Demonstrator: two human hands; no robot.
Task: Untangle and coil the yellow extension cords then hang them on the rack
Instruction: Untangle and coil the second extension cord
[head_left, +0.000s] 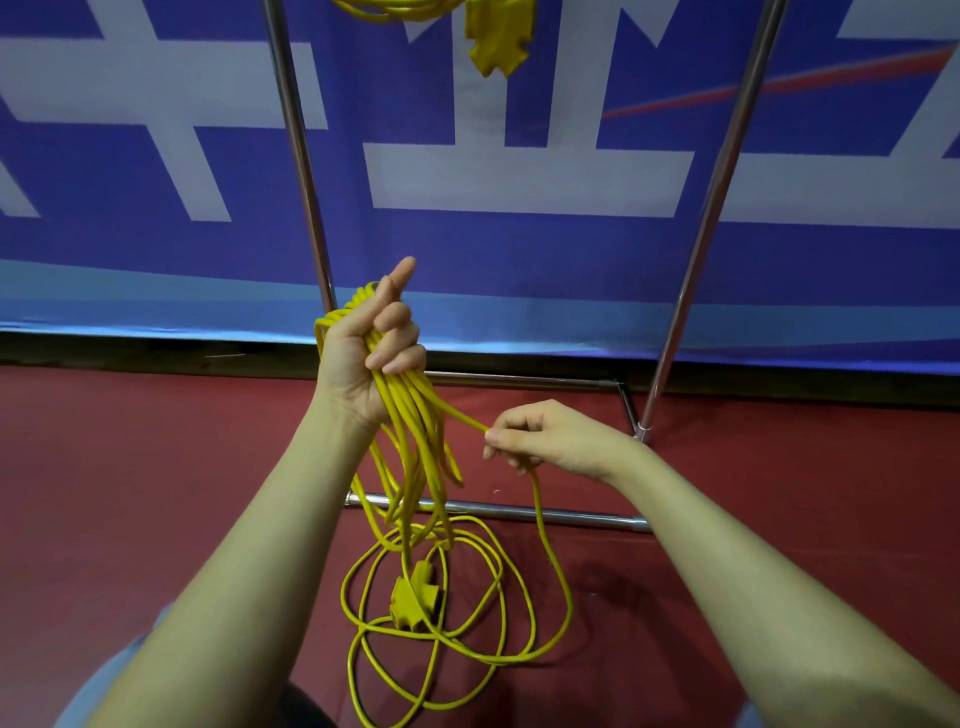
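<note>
Curled around a bundle of loops, the left hand (371, 345) is holding the yellow cord (415, 415) upright, forefinger sticking up. Just below and to its right, the right hand (535, 436) is pinching a single strand leading from the bundle down to loose turns on the floor (156, 467), seemingly still tangled round the socket block (410, 603). Another coil (395, 8) is hanging on the rack (722, 182).

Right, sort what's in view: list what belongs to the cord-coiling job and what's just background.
Job:
- left hand gripping the coiled loops
- right hand pinching a single strand
- loose cord on the floor with its socket block
- rack
- cord already hung

Background:
- blue banner
- red floor
</note>
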